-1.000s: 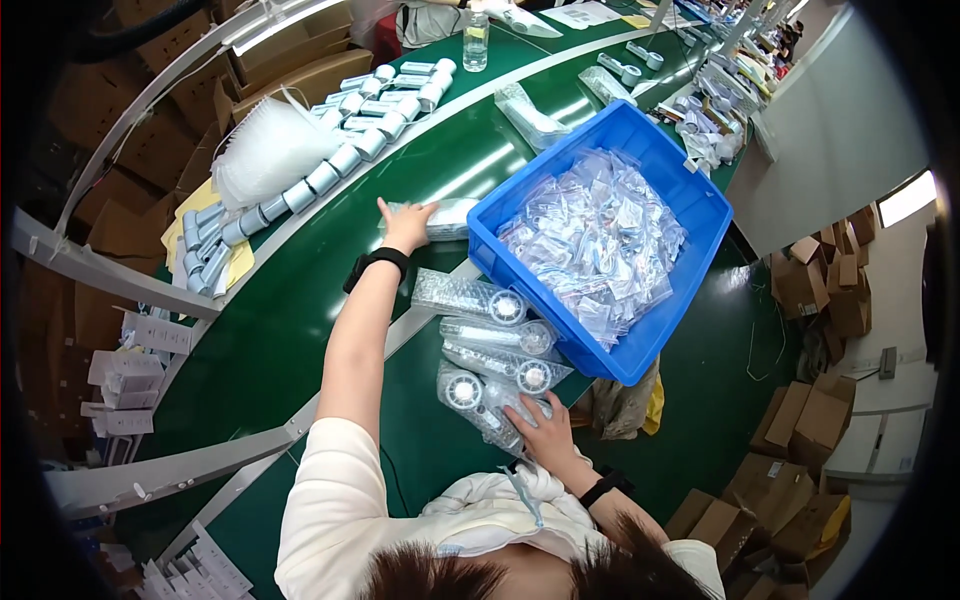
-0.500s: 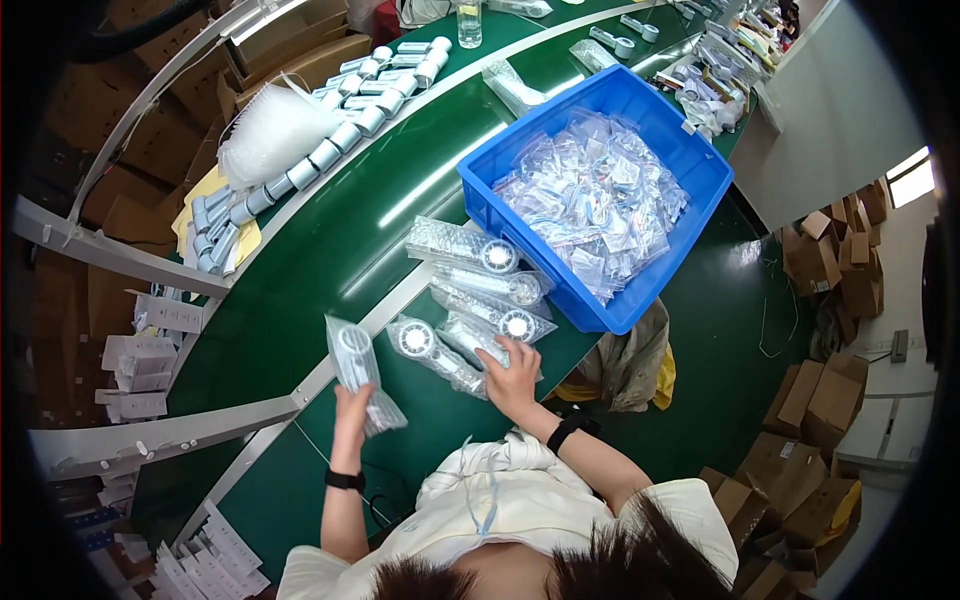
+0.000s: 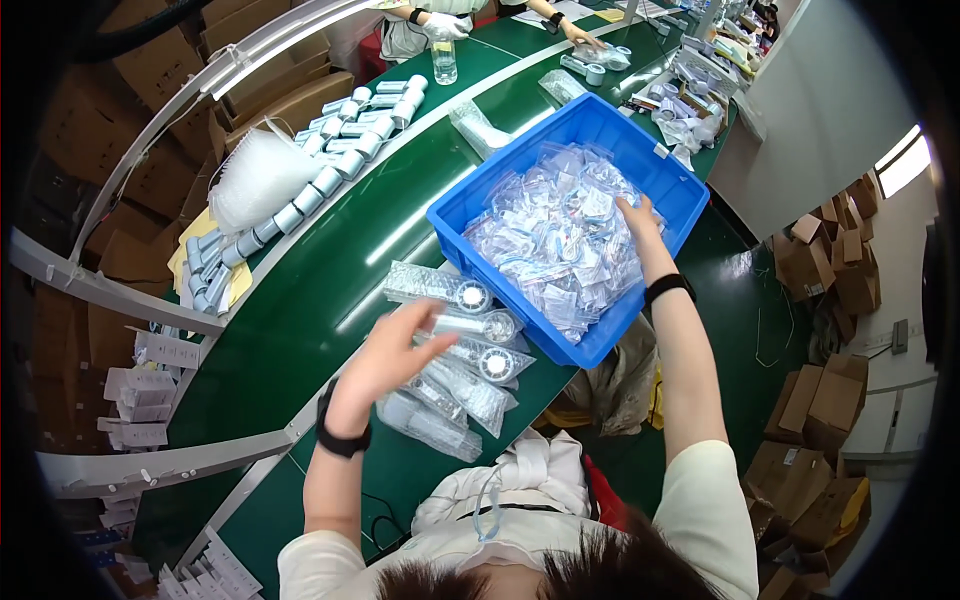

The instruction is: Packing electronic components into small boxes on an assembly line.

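Hovering above the green table, our left hand is holding nothing; its thumb and fingers are standing apart, a little blurred, in front of the bubble-wrapped packages. These packages are lying in an overlapping fan just beside the near left wall of the blue bin, and several are showing round white ends through the clear wrap.

Our right hand is resting inside the bin, toward its right side, with its fingertips at the heap of small clear bags. We cannot tell whether those fingers are pinching a bag or only touching the heap. We are wearing a black band on each wrist.

Across the table, grey-blue cylinder-headed pieces are lying in rows along the far left edge, and a white pile of wrap is sitting just beside them. Beyond the bin, a co-worker's gloved hand is showing behind the clear bottle, while a bare hand is reaching near more pale pieces. Open cardboard boxes are standing on our right, well apart from the bin.
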Tool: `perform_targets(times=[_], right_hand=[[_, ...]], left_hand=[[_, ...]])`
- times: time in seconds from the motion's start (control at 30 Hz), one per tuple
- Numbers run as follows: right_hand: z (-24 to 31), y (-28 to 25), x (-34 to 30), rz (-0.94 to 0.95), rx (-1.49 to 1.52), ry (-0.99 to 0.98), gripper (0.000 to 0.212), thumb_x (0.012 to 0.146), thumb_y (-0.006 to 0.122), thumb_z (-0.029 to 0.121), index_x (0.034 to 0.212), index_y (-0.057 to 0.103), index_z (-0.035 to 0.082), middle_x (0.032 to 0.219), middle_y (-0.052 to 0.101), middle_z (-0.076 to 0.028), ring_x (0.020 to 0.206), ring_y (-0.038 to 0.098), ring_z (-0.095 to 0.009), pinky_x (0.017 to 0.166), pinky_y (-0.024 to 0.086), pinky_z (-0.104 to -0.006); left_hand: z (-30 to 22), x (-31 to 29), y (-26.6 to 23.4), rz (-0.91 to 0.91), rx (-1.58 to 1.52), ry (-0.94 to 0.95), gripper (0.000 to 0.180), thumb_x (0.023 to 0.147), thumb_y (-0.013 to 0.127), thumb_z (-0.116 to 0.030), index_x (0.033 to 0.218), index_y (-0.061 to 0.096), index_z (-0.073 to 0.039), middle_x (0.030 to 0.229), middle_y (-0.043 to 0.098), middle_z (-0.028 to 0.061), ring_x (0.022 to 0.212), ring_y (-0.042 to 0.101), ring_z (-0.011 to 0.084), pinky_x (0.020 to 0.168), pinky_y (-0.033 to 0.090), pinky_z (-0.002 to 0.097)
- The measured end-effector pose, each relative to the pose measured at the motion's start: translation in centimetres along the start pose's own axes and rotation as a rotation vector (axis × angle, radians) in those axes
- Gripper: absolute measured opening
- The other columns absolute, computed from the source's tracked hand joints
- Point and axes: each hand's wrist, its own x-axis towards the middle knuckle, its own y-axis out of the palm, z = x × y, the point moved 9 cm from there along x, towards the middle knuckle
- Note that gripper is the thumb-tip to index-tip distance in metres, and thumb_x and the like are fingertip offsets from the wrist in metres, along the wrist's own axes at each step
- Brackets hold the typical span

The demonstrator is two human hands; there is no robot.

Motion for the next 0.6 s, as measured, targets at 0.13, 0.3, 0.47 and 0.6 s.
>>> perform_targets(times=[0.13,0.3,0.47,0.6], right_hand=[[-6.5,8.0,2.6,-0.019,0.247,0.387,0.106,0.060,0.056,0.069,0.139,0.001,0.025,0.137,-0.003,-0.033,0.126,0.002,-0.052,0.099,0.011,-0.0582],[-7.4,12.4,-1.0,0.058,0.349,0.503,0.106,0.061,0.055,0.071,0.139,0.003,0.022,0.136,-0.005,-0.034,0.127,0.005,-0.050,0.098,0.015,-0.0582],[-5.9,13.6,-1.6,0.080,0.363,0.473,0.095,0.066,0.056,0.062,0.138,0.016,0.016,0.138,0.006,-0.030,0.125,0.020,-0.044,0.096,0.028,-0.0499],[-4.9,15.5,-2.0,0.045,0.850,0.540,0.074,0.072,0.055,0.050,0.128,0.033,0.007,0.123,0.042,-0.018,0.108,0.046,-0.032,0.086,0.040,-0.0458]], left_hand=[[-0.9,18.7,4.1,-0.146,0.037,0.036,0.065,0.073,0.063,-0.045,0.123,0.042,-0.009,0.118,0.045,0.0238,0.108,0.045,0.0352,0.091,0.036,0.0402],[10.4,25.8,11.9,-0.062,0.190,-0.515,0.083,0.065,0.055,-0.066,0.132,0.033,-0.023,0.136,0.016,0.0306,0.119,0.022,0.0529,0.096,0.024,0.0551],[10.5,27.4,16.2,-0.021,0.141,-0.595,0.083,0.065,0.055,-0.064,0.133,0.032,-0.022,0.134,0.023,0.0307,0.123,0.020,0.0498,0.096,0.023,0.0550],[11.8,29.0,17.4,0.007,-0.026,-0.509,0.076,0.065,0.062,-0.050,0.128,0.038,-0.014,0.124,0.038,0.0294,0.115,0.033,0.0463,0.090,0.034,0.0486]])
